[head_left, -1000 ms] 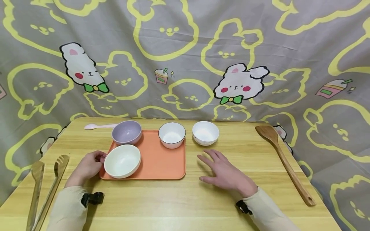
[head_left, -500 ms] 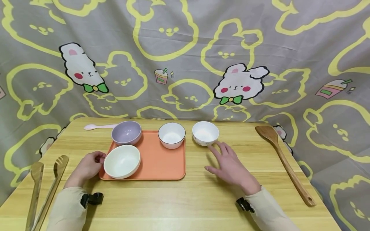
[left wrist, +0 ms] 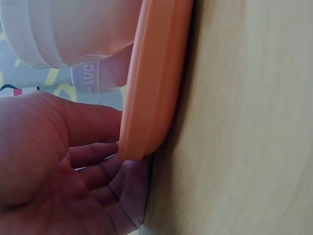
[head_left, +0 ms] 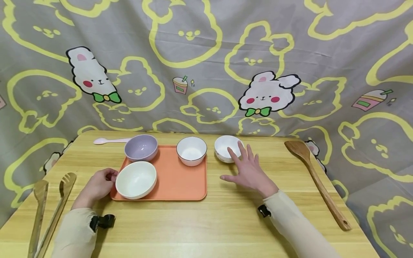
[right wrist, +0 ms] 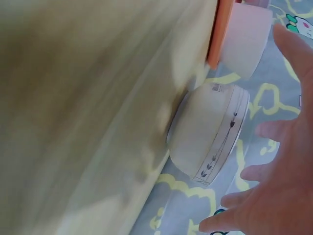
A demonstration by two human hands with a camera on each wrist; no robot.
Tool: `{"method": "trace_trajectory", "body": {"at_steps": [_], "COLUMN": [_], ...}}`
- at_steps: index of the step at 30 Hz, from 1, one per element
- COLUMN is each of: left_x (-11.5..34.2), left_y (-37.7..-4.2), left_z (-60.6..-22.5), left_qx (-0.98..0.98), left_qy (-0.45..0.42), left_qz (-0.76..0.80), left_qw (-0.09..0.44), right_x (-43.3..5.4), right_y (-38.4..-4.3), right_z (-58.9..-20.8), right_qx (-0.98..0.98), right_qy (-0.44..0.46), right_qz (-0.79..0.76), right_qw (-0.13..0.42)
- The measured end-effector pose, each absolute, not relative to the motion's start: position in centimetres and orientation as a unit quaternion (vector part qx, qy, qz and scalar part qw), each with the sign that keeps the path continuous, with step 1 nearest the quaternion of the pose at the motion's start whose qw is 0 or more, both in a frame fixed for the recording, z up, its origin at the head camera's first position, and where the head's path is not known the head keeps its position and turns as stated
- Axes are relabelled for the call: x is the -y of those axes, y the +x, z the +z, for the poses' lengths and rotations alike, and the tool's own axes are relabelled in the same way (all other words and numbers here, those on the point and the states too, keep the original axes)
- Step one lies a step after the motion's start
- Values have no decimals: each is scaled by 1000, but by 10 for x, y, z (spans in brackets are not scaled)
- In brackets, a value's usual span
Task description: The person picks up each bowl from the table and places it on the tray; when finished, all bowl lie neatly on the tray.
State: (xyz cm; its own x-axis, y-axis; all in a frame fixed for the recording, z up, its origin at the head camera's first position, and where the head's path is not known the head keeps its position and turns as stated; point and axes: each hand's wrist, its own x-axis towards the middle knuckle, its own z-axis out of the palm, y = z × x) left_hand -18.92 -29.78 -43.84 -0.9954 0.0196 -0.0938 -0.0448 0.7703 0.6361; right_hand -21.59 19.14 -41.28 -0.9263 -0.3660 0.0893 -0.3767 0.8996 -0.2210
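Observation:
An orange tray (head_left: 180, 182) lies on the table, and my left hand (head_left: 99, 183) pinches its left edge. In the left wrist view the thumb is at the rim of the tray (left wrist: 156, 83) and the fingers reach to its underside. A cream bowl (head_left: 137, 181), a purple bowl (head_left: 141, 148) and a white dark-rimmed bowl (head_left: 191, 152) stand on the tray. My right hand (head_left: 250, 172) is spread over the near side of a white patterned bowl (head_left: 222, 147) right of the tray. In the right wrist view, its fingers spread beside that patterned bowl (right wrist: 210, 132).
A pink handle (head_left: 111, 141) sticks out left of the purple bowl. Wooden tongs (head_left: 53, 215) lie at the left. A long wooden spatula (head_left: 317, 179) lies at the right. A patterned curtain (head_left: 206, 71) hangs behind the table.
My right hand first shifted right, then moved forward and left, with fingers spread, until it overlaps the patterned bowl. My left hand and the tray have stayed in place.

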Motion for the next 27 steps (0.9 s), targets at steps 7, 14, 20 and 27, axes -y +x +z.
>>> {"method": "trace_trajectory", "body": {"at_steps": [7,14,20,27], "left_x": [296,297,297,297], "left_y": [-187,-187,-188,-187], "left_z": [-438,-436,-436,-438], "left_qx": [-940,-940,-939,-939], "left_qy": [-2,-1,-3,2], "left_qz": [340,338,342,342], "left_qw": [39,41,44,38], "right_x": [-183,-173,-166,-166], "right_y": [-232,-250,-263,-282], "right_z": [-415,-413,-413,-413], "right_qx": [978,978,982,982], "right_qy": [163,166,161,156], "right_qz": [130,123,101,103], "right_qw": [1,-1,-15,-25]}}
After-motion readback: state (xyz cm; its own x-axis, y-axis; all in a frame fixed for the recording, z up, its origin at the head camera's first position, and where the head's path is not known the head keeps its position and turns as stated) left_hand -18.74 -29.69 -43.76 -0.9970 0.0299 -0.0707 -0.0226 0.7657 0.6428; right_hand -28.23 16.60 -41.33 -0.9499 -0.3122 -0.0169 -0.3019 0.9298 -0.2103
